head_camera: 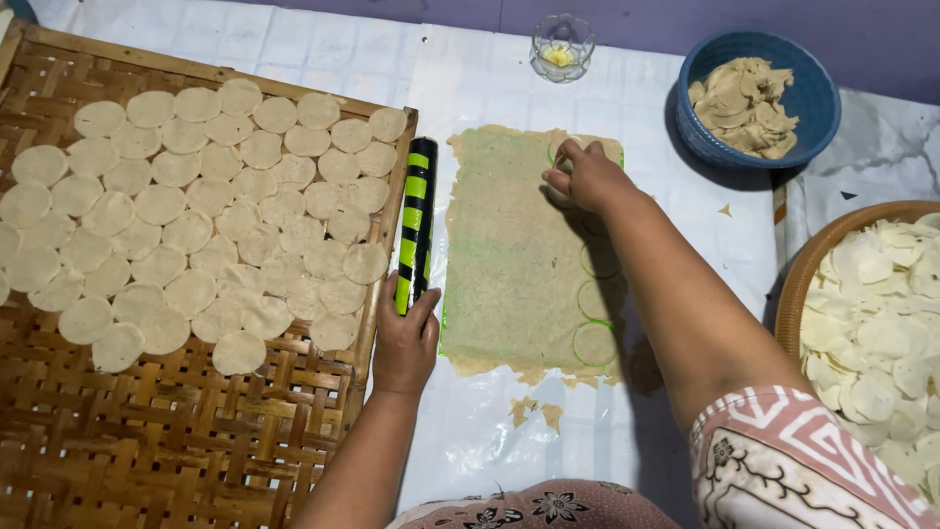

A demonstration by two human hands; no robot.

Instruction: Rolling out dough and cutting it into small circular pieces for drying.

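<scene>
Seen from above, a person works rolled dough on a floor covered in white plastic sheeting (490, 88). At far left lies a woven bamboo tray (147, 431), its upper half packed with pale dough rounds (206, 216) laid edge to edge, some overlapping; the lower half is bare weave. Along the tray's right rim lies a rolling pin (415, 223) striped black and bright green, pointing away from the person. The left hand (404, 338) rests at the pin's near end, fingers curled loosely around it and thumb alongside, hemmed between the tray's rim and the dough.

Just right of the pin, a flattened dough sheet (514, 255) lies on a green-edged mat. Several rounds are already scored down its right edge, green showing around each. The right hand (587, 174) presses down at the sheet's far right corner, fingers bunched together over something small; what they pinch cannot be told. The forearm crosses the scored rounds and hides part of them. Scraps of dough (534, 407) lie below the sheet.

Beyond the sheet stands a small glass cup (562, 46). Further right, a blue plastic basket (813, 98) holds crumpled dough trimmings. At far right, a round woven basket (813, 264) is heaped with more pale rounds.
</scene>
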